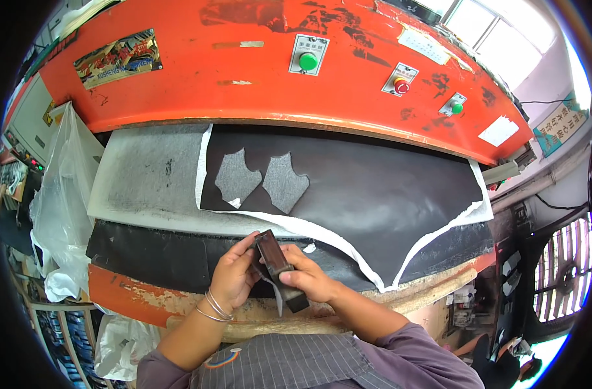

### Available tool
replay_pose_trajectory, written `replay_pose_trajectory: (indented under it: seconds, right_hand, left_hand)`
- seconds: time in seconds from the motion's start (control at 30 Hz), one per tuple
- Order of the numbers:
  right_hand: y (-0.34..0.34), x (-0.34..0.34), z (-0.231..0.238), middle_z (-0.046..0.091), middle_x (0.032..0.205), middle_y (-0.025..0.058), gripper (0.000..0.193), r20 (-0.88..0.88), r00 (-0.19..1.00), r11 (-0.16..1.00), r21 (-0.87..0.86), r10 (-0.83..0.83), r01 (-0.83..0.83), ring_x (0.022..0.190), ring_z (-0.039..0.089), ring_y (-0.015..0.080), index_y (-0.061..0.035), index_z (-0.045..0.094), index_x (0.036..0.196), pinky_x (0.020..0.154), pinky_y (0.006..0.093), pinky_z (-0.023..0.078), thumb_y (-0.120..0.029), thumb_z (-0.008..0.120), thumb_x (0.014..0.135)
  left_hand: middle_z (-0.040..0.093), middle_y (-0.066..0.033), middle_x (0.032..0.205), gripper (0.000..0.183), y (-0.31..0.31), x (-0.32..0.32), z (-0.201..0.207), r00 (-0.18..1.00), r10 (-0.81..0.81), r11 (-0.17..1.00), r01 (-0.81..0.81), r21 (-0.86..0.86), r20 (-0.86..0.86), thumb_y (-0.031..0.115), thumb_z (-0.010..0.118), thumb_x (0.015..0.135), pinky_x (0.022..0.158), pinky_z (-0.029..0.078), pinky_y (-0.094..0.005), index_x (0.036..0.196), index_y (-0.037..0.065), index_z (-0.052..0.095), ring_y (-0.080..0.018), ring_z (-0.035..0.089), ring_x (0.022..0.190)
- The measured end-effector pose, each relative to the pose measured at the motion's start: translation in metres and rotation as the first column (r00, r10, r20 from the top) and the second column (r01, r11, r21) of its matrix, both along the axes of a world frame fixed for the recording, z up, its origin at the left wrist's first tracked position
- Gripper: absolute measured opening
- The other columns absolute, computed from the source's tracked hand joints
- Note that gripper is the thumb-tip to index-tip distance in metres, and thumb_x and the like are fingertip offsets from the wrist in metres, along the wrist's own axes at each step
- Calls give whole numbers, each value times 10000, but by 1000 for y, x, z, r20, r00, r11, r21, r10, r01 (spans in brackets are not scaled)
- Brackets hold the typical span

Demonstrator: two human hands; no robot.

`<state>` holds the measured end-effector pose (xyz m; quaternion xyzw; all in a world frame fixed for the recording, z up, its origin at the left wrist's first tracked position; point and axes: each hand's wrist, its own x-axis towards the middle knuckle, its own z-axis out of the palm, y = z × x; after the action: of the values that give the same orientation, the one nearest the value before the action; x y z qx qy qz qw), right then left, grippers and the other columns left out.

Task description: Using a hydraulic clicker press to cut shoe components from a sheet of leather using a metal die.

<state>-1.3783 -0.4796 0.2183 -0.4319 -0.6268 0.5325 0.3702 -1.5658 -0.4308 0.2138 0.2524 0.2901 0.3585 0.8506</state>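
Close to my body, above the apron, both hands hold a long dark block-like thing with a rectangular hollow face; its exact kind I cannot make out. My left hand is closed on its left side, fingers at the upper end. My right hand wraps its right side, thumb across it. A thin greyish flap hangs below, between the hands. Beyond them a black sheet with a white edge lies on the bed. Two grey notched shapes show in it side by side; I cannot tell whether they are pieces or cut-outs.
An orange machine beam spans the far side, with green buttons and a red button. Left of the black sheet is a grey board. Clear plastic hangs at the left. A worn wooden edge runs along the front.
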Motion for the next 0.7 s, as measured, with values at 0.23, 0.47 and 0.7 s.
replay_pose_trajectory:
  seconds: [0.23,0.47,0.7]
  right_hand:
    - [17,1,27,357,1211,375,593,404,913,977,213,-64,-26,1152,389,485,-66,554,1246,989,494,365,-420,652,781]
    - [12,-9,11,372,1199,327,589,306,952,986,163,-29,-22,1139,390,449,-43,569,1210,1002,473,350,-431,659,777]
    - [70,62,46,401,1269,312,532,690,560,885,299,-458,356,1205,418,438,-135,634,1176,964,481,432,-429,690,736]
  left_hand:
    - [628,-76,1044,315,8,-12,4,992,6,999,-1,37,-129,247,446,1012,803,536,-319,1207,11,520,-146,631,935]
    - [623,-50,1018,339,8,-9,-5,996,-1,999,6,47,-93,332,451,1008,794,527,-311,1136,33,547,-141,625,901]
    - [603,-179,1014,408,54,-103,2,98,576,668,515,537,-811,261,633,879,834,457,-411,1169,-4,519,-365,572,896]
